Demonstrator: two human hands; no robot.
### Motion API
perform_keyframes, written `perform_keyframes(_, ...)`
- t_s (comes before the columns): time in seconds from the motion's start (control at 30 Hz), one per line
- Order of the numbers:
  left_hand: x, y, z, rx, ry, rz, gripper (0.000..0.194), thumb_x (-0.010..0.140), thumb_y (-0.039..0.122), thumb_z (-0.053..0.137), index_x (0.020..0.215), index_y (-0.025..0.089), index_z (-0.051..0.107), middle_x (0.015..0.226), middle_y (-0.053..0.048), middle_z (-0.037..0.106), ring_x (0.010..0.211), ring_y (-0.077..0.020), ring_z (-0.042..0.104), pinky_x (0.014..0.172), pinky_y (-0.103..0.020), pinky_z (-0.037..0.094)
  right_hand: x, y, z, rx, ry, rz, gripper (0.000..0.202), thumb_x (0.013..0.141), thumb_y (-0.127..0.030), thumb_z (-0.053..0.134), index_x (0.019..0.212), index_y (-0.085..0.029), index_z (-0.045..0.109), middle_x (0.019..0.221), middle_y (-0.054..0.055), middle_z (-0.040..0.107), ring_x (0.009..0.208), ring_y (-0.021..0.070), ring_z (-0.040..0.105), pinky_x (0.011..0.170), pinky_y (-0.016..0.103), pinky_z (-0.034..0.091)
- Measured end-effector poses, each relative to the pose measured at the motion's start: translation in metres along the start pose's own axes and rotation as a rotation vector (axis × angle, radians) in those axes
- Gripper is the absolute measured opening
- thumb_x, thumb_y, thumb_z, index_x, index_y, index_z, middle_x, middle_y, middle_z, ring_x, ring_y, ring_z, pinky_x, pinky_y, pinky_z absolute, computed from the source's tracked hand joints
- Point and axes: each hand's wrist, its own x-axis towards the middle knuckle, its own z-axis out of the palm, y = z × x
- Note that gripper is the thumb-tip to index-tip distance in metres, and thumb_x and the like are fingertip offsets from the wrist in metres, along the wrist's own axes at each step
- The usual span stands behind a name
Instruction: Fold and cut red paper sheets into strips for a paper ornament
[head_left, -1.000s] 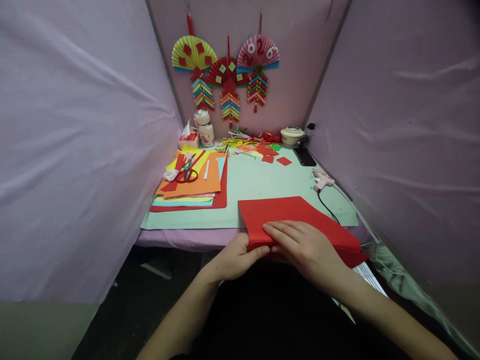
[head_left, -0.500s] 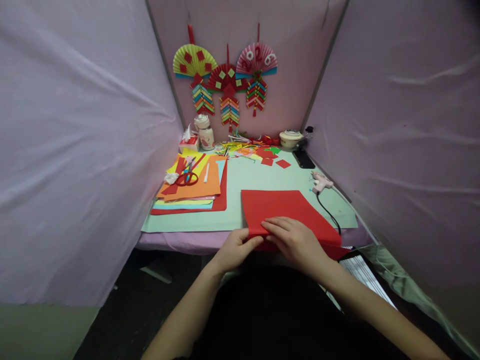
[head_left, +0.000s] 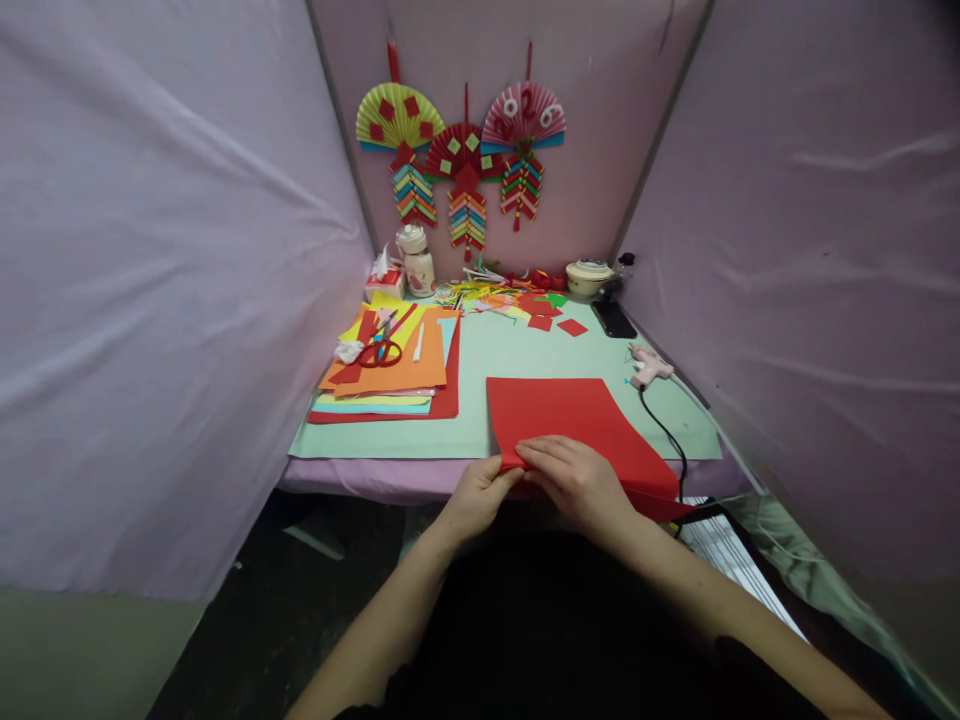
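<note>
Head view — tissue half out of its box, beyond red paper

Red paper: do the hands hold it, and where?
Yes: the left hand holds the red paper by its near left corner, the right hand by the near edge.

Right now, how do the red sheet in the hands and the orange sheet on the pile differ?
The red sheet is pinched by the left hand and touched by the right hand; neither touches the orange sheet. The red sheet reaches the table edge; the orange sheet lies behind it. Scissors lie partly over the orange sheet, not the red sheet. Both look single-coloured.
</note>
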Motion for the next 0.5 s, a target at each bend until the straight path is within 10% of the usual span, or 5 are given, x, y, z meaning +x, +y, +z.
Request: perform_keyframes(0.5,0.0014,-0.0036,-0.0015,0.086,0.219,0.029,0.023,0.086,0.035,0.061,0.084,0.015,0.072,0.08,-0.003,0.07,0.078,-0.0168,0.06,0.075,-0.027,0.047,0.0055,-0.0044,0.007,0.048,0.015,0.092,0.025,0.095,-0.024,0.051,0.115,-0.018,0.065,0.107,0.009,0.071,0.098,0.0212,0.064,0.085,0.038,0.053)
